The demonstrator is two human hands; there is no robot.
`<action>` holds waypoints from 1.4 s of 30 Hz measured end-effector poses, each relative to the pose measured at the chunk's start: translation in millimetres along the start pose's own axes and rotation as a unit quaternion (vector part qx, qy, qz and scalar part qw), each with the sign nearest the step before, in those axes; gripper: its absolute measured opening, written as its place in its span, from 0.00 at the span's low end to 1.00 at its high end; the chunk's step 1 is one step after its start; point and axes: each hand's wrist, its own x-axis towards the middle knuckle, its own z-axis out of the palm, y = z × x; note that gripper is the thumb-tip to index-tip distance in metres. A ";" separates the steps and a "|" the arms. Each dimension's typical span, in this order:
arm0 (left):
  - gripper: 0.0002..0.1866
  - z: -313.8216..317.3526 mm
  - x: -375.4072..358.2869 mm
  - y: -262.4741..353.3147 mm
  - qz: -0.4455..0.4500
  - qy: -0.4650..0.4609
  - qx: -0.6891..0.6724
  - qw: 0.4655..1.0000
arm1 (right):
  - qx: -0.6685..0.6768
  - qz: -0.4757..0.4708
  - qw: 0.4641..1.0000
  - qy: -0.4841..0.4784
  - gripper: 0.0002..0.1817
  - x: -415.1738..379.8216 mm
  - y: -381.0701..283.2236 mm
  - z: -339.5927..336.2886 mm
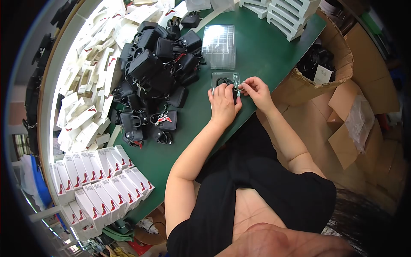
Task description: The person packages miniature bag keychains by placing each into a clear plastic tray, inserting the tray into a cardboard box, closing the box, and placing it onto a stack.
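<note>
At the front edge of the green table lies a clear plastic tray [217,77] with a small black bag [231,81] in it, mostly covered by fingers. My left hand [224,102] lies over the bag, its fingers wrapped on it. Beside it on the right, my right hand [256,92] pinches a small metal piece [240,87] at the bag's side, too small to make out clearly. A stack of clear plastic trays [219,47] stands just behind the hands.
A heap of black mini bags [150,73] lies left of the hands. Beyond it are piled white boxes [81,109] and, at lower left, rows of white boxes with red shoe prints [102,195]. White racks [289,17] stand at the back; an open carton [342,53] is at right.
</note>
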 end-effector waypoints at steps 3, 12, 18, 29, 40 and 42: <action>0.31 -3.1 -2.2 -1.0 0.025 -0.002 0.026 0.999 | -0.063 -0.067 0.996 0.019 0.03 -0.4 12.4 -1.7; 0.40 -32.7 10.3 11.2 0.054 -0.096 0.099 0.989 | -0.075 -0.029 0.997 0.002 0.05 23.4 -13.0 4.6; 0.44 -32.7 9.8 18.4 0.027 -0.201 0.128 0.971 | -0.141 -0.026 0.989 -0.039 0.05 32.2 -0.3 3.7; 0.47 -20.6 -18.6 3.2 0.044 -0.054 0.018 0.997 | -0.179 -0.069 0.981 0.007 0.05 41.3 5.6 9.4; 0.49 -31.1 -1.9 -7.0 0.035 -0.151 0.012 0.988 | -0.545 -0.359 0.755 0.072 0.06 34.8 9.1 20.4; 0.49 -28.6 -3.8 -9.0 0.037 -0.143 0.015 0.989 | -0.575 -0.353 0.736 0.062 0.07 29.2 2.0 23.6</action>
